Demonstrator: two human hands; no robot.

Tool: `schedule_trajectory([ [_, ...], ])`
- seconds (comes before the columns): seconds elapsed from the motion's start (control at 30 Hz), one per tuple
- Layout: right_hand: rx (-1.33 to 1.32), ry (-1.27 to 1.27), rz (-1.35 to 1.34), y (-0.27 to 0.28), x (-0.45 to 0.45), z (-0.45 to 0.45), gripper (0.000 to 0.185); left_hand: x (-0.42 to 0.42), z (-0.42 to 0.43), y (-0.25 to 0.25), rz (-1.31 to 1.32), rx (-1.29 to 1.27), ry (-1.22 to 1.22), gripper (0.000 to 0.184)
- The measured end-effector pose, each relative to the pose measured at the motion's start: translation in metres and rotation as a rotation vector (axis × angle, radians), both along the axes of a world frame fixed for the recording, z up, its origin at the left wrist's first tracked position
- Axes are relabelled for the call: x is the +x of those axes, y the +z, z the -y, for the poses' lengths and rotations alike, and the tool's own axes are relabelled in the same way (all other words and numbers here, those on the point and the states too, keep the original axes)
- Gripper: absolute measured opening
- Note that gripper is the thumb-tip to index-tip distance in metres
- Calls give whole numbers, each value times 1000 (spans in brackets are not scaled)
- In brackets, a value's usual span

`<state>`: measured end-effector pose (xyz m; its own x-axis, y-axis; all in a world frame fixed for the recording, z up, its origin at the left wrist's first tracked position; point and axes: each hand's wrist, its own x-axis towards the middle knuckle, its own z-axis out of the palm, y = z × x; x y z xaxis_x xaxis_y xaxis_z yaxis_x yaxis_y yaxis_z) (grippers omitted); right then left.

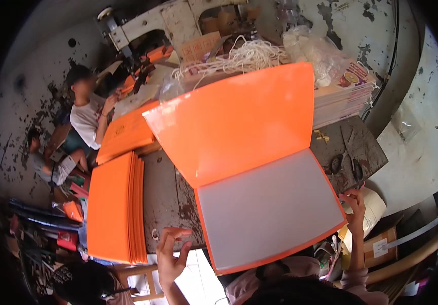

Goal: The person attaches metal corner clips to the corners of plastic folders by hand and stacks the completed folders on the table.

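An open orange folder (239, 124) lies before me, its upper flap raised and its lower half faced with a pale grey sheet (275, 211). My left hand (172, 254) hovers left of the folder's lower corner, with nothing in it, fingers bent and thumb apart. At the folder's right edge is my right hand (354, 206), its fingers curved and spread; whether it touches the edge is hard to tell. Beside the folder, on the left, a stack of orange folders (115, 208) rests on the dark worn table (159, 188).
Scissors (348, 157) lie on the table's right end. Behind the folder are tangled white cords (252, 55), a plastic bag (308, 48) and a stack of printed sheets (343, 99). A sewing machine (168, 20) stands at the back. Other people (84, 112) sit at the left.
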<state>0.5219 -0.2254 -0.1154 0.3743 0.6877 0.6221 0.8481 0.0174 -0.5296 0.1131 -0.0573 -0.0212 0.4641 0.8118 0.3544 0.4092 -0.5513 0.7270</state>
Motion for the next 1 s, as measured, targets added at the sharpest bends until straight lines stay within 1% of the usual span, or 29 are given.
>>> schedule_trajectory([
  [0.03,21,-11,1,4,2,-2,45,-8,-9,-10,-214,73,101,33],
  [0.07,-3,10,-25,9,4,-2,41,-24,-13,-30,-360,74,96,41],
  [0.13,-7,33,-40,24,2,-7,34,-24,-13,-48,-361,104,52,45],
  [0.17,-4,31,-40,30,1,-9,34,-20,-10,-54,-363,117,13,48],
  [0.2,19,25,-68,35,1,-12,33,-14,-6,-59,-339,93,44,53],
  [0.23,41,21,-94,40,1,-16,32,-6,-3,-62,-325,124,65,48],
  [0.27,45,14,-97,50,0,-21,29,-2,-4,-69,-267,111,88,44],
  [0.3,45,21,-92,54,1,-26,29,4,-6,-76,-205,100,112,40],
  [0.33,68,17,-120,57,4,-32,26,14,-10,-80,-68,73,158,30],
  [0.37,91,14,-147,63,6,-38,23,18,-14,-78,-60,75,166,30],
  [0.4,117,64,-31,73,11,-47,24,24,-20,-72,-41,97,202,26],
  [0.43,124,76,-18,77,13,-53,24,31,-27,-66,-19,122,239,23],
  [0.5,122,55,-237,86,20,-69,28,42,-43,-55,26,159,295,20],
  [0.53,122,85,-230,91,25,-78,34,45,-52,-50,106,162,289,18],
  [0.57,140,117,-213,99,29,-98,34,47,-63,-43,189,174,295,17],
  [0.6,191,100,-211,105,27,-115,34,46,-73,-37,184,207,289,22],
  [0.63,240,84,-212,107,28,-130,34,49,-84,-29,186,217,301,22],
  [0.67,247,124,-276,103,34,-143,34,51,-96,-21,162,228,309,29],
  [0.7,253,135,-277,102,39,-156,34,54,-108,-15,138,239,317,37],
  [0.77,129,104,-218,106,47,-175,32,54,-133,-16,136,321,340,52],
  [0.8,102,65,-148,116,37,-182,28,54,-146,-16,133,282,309,55],
  [0.9,82,68,-154,117,34,-193,27,59,-162,-8,189,225,254,53],
  [0.93,92,83,-168,114,35,-195,28,59,-163,-6,169,193,222,47],
  [0.97,92,81,-169,113,35,-196,28,59,-165,-7,168,193,220,47],
  [1.0,103,90,-204,112,35,-196,28,59,-166,-10,181,198,181,42],
])
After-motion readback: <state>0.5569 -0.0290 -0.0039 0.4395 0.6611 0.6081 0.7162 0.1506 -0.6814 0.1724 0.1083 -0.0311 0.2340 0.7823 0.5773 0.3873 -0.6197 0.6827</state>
